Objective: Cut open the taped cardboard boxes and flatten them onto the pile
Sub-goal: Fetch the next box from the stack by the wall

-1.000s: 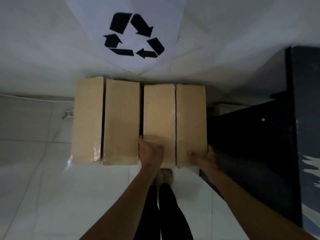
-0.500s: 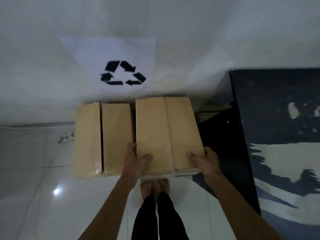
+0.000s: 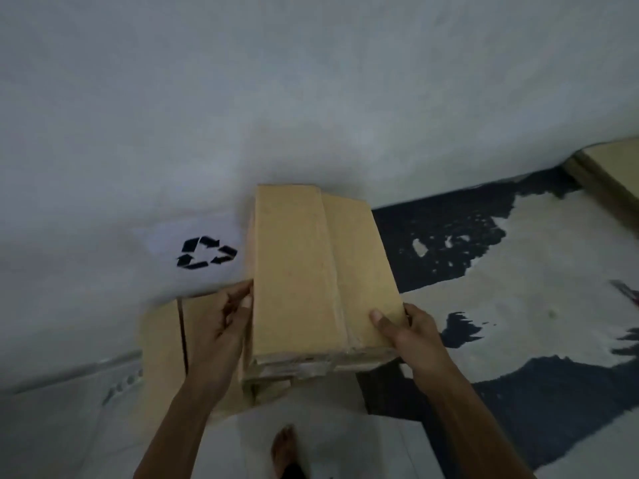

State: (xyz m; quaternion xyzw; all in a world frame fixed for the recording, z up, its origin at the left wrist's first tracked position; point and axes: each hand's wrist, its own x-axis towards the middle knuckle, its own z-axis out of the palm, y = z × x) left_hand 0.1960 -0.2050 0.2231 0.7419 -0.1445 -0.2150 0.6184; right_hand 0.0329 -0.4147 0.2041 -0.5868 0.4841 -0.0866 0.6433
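Both hands hold a cardboard box (image 3: 311, 271) up off the floor (image 3: 345, 444). The left hand (image 3: 221, 326) grips its left side. The right hand (image 3: 408, 333) grips its right side, thumb on top.

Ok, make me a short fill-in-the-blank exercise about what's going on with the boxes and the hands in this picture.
1. The lifted cardboard box is held by ____ hands: the left hand on one side, the right hand on the other.
2. The recycling symbol on the wall is coloured ____.
3. The second box, low by the wall, lies on the held box's ____ side.

Missing words: two; black; left
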